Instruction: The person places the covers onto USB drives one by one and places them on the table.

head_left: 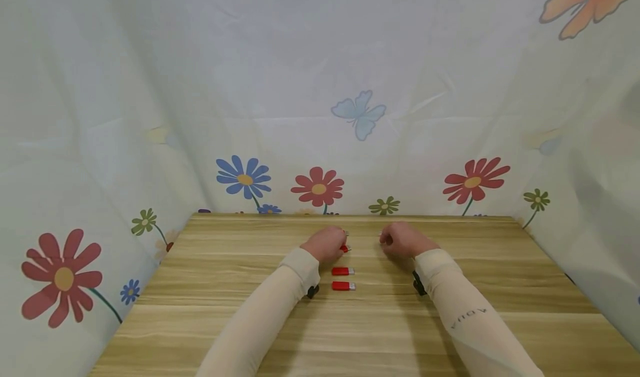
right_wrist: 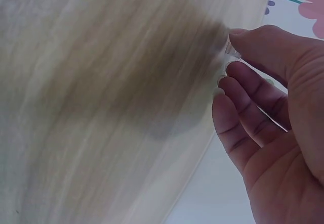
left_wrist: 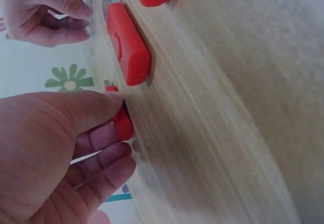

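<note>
My left hand pinches a red USB flash drive between thumb and fingers, low over the tabletop; its bare metal plug points out past the thumb. Across from it, my right hand holds a small clear cap at the thumb and fingertip, mostly covered by them. Nearer to me, two more red flash drives lie side by side: one just below the left hand, the other closer still. In the left wrist view, a clear cap covers the plug of the nearby flash drive.
The wood-grain table ends at a back edge just beyond both hands. A curtain printed with flowers and butterflies hangs behind it and along both sides. Another bit of red and metal shows beyond the left hand's fingers.
</note>
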{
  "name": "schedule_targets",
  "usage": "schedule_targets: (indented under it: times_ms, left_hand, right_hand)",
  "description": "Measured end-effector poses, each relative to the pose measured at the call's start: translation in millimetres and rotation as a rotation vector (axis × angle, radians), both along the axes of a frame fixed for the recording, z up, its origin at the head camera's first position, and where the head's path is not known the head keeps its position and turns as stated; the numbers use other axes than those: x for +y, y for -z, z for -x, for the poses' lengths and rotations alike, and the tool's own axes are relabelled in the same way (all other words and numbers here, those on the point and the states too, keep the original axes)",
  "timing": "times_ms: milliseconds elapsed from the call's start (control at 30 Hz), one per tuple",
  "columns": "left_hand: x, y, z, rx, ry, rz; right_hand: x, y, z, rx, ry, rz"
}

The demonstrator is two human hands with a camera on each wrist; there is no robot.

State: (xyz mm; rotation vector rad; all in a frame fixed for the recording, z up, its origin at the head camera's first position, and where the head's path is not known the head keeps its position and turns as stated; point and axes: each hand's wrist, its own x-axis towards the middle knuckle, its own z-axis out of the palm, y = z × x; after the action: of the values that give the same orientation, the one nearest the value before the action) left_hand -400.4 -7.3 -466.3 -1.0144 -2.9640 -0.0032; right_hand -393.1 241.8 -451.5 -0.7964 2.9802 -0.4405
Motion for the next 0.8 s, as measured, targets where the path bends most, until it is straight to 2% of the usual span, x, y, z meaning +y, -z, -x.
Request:
schedule_targets:
  times_ms: [433, 800]
  left_hand:
    - [-1.6, -2.3, -0.6, -0.012, -0.004, -0.017]
    - [-2.1, -1.3, -0.4, -0.047, -0.019, -0.053]
  right_hand:
    - [-0.9, 0.6, 3.0, -0.055, 0.027, 0.014]
    - [1.9, 4.5, 6.5, -0.051, 0.025, 0.026]
